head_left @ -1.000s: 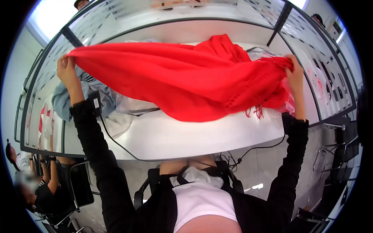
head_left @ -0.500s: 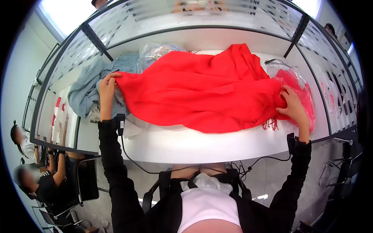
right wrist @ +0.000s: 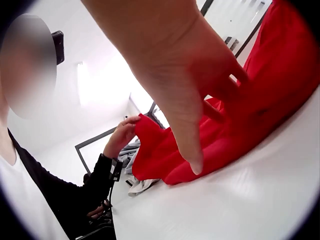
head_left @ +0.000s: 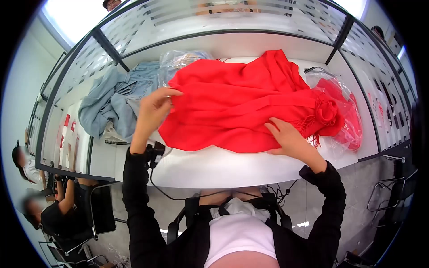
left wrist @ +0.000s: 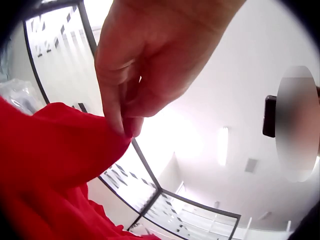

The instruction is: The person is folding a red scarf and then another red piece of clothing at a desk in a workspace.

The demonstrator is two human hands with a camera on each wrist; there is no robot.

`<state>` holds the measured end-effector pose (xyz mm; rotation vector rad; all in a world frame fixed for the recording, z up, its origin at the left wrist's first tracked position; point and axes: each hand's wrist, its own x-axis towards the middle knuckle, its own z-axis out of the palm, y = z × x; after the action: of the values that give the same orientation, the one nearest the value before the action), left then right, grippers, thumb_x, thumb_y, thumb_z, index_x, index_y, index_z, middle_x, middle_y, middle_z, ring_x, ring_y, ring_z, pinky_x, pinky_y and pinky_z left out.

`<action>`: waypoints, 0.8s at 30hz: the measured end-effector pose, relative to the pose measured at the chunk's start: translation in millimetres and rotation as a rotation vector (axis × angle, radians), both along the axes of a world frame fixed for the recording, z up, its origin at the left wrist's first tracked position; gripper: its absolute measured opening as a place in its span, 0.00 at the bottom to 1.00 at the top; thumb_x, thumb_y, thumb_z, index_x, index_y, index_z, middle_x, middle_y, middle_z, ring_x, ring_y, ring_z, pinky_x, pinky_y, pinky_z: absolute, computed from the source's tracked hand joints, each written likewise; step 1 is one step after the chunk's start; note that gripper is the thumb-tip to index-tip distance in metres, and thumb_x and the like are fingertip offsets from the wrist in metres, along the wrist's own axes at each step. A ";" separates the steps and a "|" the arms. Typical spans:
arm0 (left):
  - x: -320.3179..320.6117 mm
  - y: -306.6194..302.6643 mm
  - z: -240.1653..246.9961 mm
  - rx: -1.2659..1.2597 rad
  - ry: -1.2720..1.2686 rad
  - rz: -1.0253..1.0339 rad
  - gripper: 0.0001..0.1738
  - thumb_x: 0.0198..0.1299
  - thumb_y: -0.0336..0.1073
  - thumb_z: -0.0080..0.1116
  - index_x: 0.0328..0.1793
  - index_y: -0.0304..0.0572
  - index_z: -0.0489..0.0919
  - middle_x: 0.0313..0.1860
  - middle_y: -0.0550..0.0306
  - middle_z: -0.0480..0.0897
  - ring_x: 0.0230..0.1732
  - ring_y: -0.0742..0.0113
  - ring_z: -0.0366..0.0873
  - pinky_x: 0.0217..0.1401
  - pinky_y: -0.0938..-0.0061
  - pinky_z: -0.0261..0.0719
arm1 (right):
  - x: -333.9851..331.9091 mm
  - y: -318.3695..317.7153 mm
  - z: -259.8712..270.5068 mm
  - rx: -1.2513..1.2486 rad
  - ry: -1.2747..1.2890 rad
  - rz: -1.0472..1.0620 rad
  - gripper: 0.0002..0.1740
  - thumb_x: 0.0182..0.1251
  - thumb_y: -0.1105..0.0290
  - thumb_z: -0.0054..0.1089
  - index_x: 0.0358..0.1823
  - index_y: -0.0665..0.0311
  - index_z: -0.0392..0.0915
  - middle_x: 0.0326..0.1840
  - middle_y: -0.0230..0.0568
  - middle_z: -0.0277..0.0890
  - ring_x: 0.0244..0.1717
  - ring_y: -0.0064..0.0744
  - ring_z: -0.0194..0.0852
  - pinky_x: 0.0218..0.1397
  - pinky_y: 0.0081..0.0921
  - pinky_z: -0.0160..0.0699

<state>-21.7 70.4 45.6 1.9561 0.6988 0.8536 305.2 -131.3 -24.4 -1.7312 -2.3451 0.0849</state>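
A red fringed cloth (head_left: 223,98) lies spread over the white table, its fringe bunched in a coil at the right end. The left hand (head_left: 154,109) pinches the cloth's left edge; in the left wrist view the thumb and fingertips of this hand (left wrist: 150,60) meet on a raised corner of the cloth (left wrist: 60,150). Near the front edge, the right hand (head_left: 288,140) rests on the cloth with fingers spread. The right wrist view shows the fingers of that hand (right wrist: 185,85) lying over the cloth (right wrist: 240,125), thumb near its edge.
Blue denim (head_left: 111,98) lies at the table's left. A clear plastic bag (head_left: 178,60) stands behind the cloth, and another bag with red contents (head_left: 346,116) lies at the right. Dark-framed panels (head_left: 223,32) surround the table. A black cable (head_left: 167,193) runs along the front edge.
The left hand has moved right with the cloth's left edge, uncovering more denim. The right hand has left the fringed end and shifted left onto the front of the cloth.
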 end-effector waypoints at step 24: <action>-97.0 83.5 -4.7 0.323 -0.449 0.482 0.03 0.63 0.25 0.48 0.42 0.38 0.68 0.53 0.48 0.76 0.50 0.63 0.76 0.49 0.78 0.76 | 38.9 -19.9 9.9 0.094 0.524 -0.306 0.19 0.40 0.86 0.50 0.38 0.66 0.64 0.39 0.46 0.71 0.44 0.49 0.70 0.46 0.33 0.70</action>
<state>-118.7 153.9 40.9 1.7867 0.8053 1.7287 344.2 -151.2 -14.4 -1.7395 -1.6750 0.3264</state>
